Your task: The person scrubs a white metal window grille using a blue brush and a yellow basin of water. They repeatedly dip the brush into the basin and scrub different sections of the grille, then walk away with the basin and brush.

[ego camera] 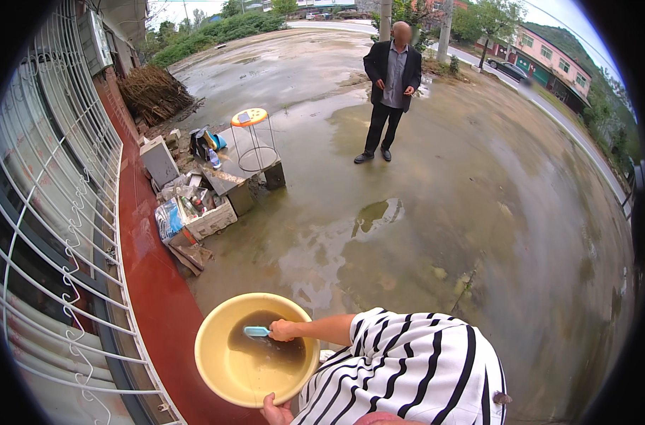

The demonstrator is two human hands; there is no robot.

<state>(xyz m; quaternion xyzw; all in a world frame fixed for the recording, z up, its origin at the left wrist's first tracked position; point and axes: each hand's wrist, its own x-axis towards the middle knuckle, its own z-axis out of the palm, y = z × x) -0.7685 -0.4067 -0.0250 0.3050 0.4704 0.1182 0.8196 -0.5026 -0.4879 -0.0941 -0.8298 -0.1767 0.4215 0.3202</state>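
A yellow plastic basin (221, 366) is in front of me at the lower left, with murky water (290, 350) pooled towards its upper right side, so it looks tilted. Inside it, my right hand (284, 330) grips a light-blue brush (256, 331) just over the water; the underside of the brush is hidden. My left hand (276, 412) grasps the basin's near rim at the bottom of the picture. A black-and-white striped shirt (407, 366) covers my torso and upper arm.
A red ledge (152, 265) and white window bars (62, 141) run along the left. Beyond stand a box of bottles and rubbish (211, 218), a stone slab (227, 180) and an orange-topped stool (256, 117). A person (392, 90) stands on the wet concrete (434, 212).
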